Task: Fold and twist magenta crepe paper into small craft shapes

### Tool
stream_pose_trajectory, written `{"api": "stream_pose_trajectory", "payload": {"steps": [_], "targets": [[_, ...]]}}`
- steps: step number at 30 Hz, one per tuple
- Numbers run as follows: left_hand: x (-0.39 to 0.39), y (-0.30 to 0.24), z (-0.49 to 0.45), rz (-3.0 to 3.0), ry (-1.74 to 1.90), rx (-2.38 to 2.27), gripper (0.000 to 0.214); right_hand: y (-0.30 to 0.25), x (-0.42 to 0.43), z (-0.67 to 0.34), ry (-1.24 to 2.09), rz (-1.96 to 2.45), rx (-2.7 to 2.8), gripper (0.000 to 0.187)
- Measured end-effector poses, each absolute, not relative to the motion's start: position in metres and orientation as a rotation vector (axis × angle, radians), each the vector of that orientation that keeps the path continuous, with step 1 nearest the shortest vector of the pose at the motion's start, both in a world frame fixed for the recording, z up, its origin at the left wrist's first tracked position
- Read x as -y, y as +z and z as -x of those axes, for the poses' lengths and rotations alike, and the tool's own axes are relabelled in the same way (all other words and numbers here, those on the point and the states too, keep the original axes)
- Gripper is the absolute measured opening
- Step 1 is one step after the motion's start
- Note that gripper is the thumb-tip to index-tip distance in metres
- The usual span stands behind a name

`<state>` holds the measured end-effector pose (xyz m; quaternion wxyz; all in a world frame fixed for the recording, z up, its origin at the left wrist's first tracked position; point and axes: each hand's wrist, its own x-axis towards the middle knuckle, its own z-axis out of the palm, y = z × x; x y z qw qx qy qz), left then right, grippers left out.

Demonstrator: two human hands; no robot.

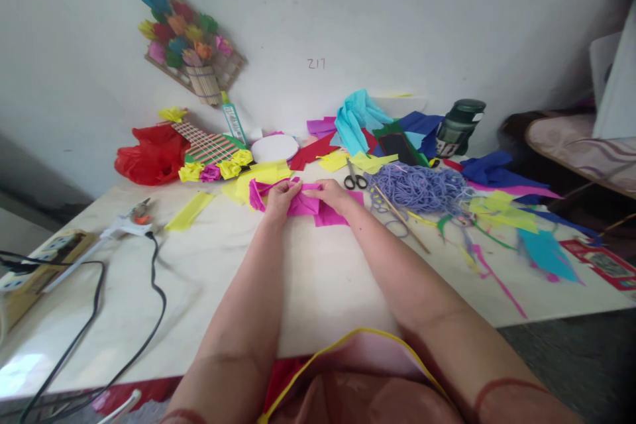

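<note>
A strip of magenta crepe paper [304,204] is stretched between my two hands, just above the table. My left hand [283,197] pinches it near a bunched, ruffled end on the left. My right hand [330,194] grips the flatter part with thumb and fingers. Another magenta piece [332,213] lies flat on the table under my right hand. Yellow crepe sheets [263,174] rest just behind my left hand. Black-handled scissors [355,180] lie a little beyond my right hand.
A glue gun [126,226] with a black cord and a power strip [44,262] occupy the left. Tangled purple cord [420,189] and a thin stick [402,220] lie right. Behind are a stick panel with paper flowers [211,149], a white disc [275,147] and a dark jar [460,127].
</note>
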<state>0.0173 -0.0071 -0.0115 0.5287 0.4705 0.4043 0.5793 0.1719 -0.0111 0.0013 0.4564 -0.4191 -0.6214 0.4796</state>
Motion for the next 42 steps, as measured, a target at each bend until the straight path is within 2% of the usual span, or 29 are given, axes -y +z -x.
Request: {"api": "stream_pose_trajectory", "payload": {"steps": [5,10,20,26,34,42], "targets": [[0.01,-0.008,-0.019,-1.16,1.381,-0.992,0.033,-0.003,0.009,-0.171,1.248,1.036,1.455,0.032],[0.013,-0.004,-0.02,-1.403,1.345,-1.25,0.037,0.0,0.011,-0.17,1.263,1.055,1.445,0.036],[0.011,-0.002,-0.021,-1.455,1.387,-1.353,0.031,0.008,0.018,-0.172,1.304,1.012,1.474,0.041],[0.014,0.0,-0.022,-1.485,1.373,-1.398,0.041,0.014,0.021,-0.176,1.266,1.005,1.422,0.042],[0.015,0.001,-0.023,-1.499,1.302,-1.404,0.034,0.009,0.017,-0.176,1.19,0.983,1.46,0.04],[0.013,-0.002,-0.021,-1.565,1.337,-1.342,0.033,0.0,0.009,-0.174,1.243,0.997,1.419,0.029]]}}
